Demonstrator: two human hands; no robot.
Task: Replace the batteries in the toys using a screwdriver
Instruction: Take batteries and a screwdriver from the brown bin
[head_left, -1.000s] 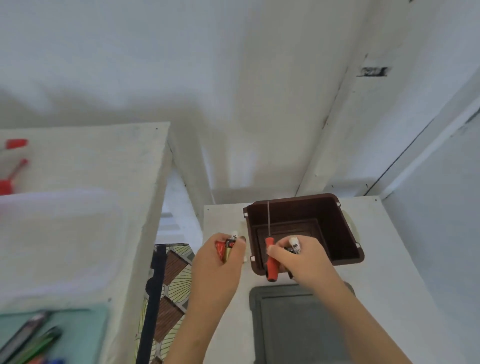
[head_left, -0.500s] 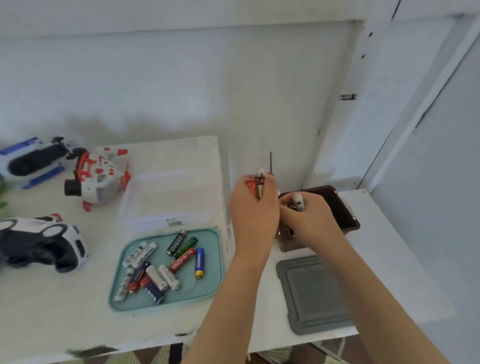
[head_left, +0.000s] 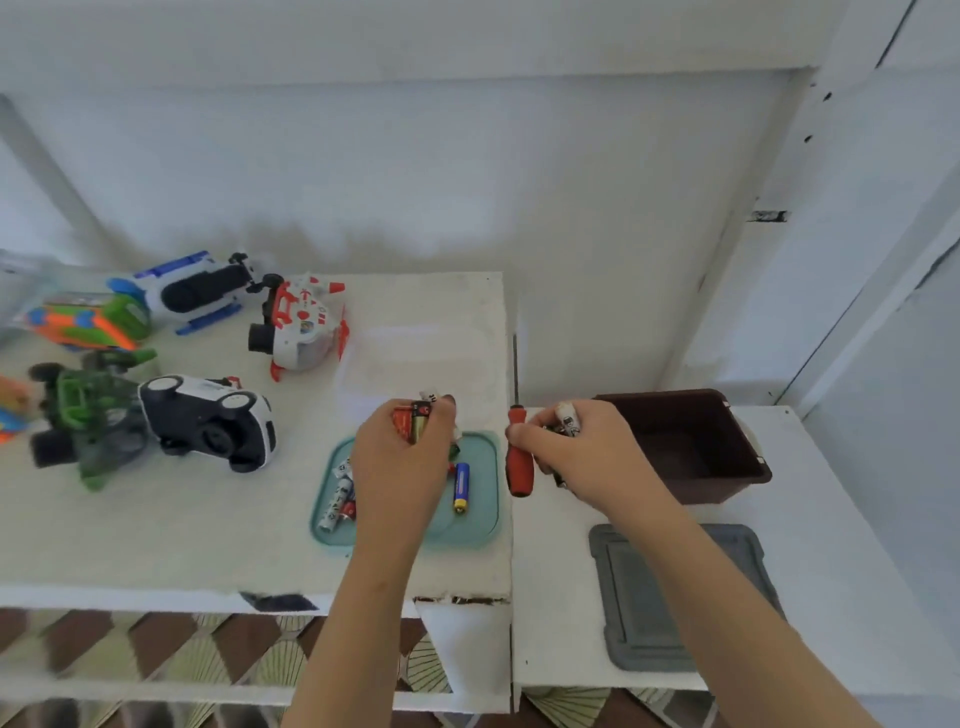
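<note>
1. While the left hand (head_left: 400, 467) is hovering over the tray (head_left: 483, 530) near the right edge of the counter (head_left: 156, 530), its fingers are curling round a bundle (head_left: 415, 418) of batteries, red and green-gold among them.
2. The right hand (head_left: 587, 457) is pinching the screwdriver (head_left: 519, 462) by its red handle, shaft pointing up. The same fist is gripping a second clutch (head_left: 566, 418) of batteries, just beside the bin (head_left: 727, 467) on the lower counter (head_left: 857, 519).
3. By the look of it, batteries are being sorted ahead of fitting. The car (head_left: 208, 421) is lying tipped over, wheels showing, well apart toward the left edge.
4. Bringing the bundle right down to the tray before loosening the fingers is looking safest, since round batteries are prone to rolling off the right edge.
5. Laying the screwdriver down first is looking wise, as one fist is carrying two loads.
6. Print on both handfuls is showing only as smears, and no brand is coming through. The blue-and-yellow battery (head_left: 461, 486) in the tray is equally unreadable.
</note>
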